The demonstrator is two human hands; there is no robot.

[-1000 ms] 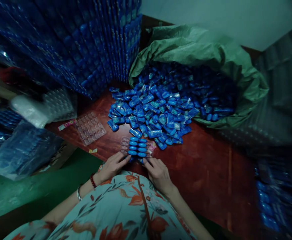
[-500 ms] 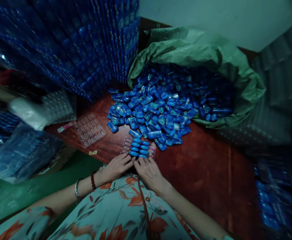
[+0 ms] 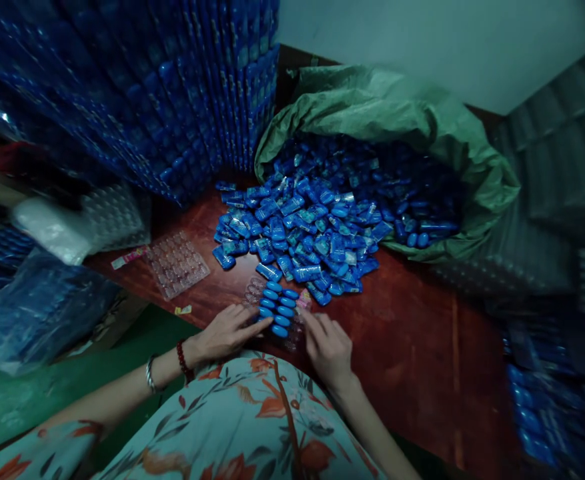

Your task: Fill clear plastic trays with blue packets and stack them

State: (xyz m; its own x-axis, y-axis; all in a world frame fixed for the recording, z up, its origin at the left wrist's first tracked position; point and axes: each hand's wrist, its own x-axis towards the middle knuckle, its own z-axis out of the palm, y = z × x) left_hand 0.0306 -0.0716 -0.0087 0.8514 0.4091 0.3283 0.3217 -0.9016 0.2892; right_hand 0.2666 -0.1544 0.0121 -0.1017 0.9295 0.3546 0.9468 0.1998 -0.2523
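Note:
In front of my body a clear plastic blister tray (image 3: 255,289) lies on the table, with two rows of smooth blue oval pieces (image 3: 285,311) side by side in its middle. My left hand (image 3: 229,328) rests along the tray's left side, its fingers stretched out and a fingertip touching the lower blue pieces. At the right side is my right hand (image 3: 328,343), fingers extended and bent toward the tray's edge, beside a small pink label (image 3: 304,299). Just beyond the tray spreads a heap of blue wrapped packets (image 3: 307,230).
A green woven sack (image 3: 492,180) lies open at the back, packets spilling from it. Tall stacks of blue packs (image 3: 172,87) rise at the left. Another clear tray (image 3: 177,265) sits on the red-brown table (image 3: 397,360). Grey stacked trays (image 3: 547,173) stand at the right.
My right hand has moved right, away from my left hand, to the tray's right side. More blue pieces now show at the near end of the rows. My left hand stays close to the tray.

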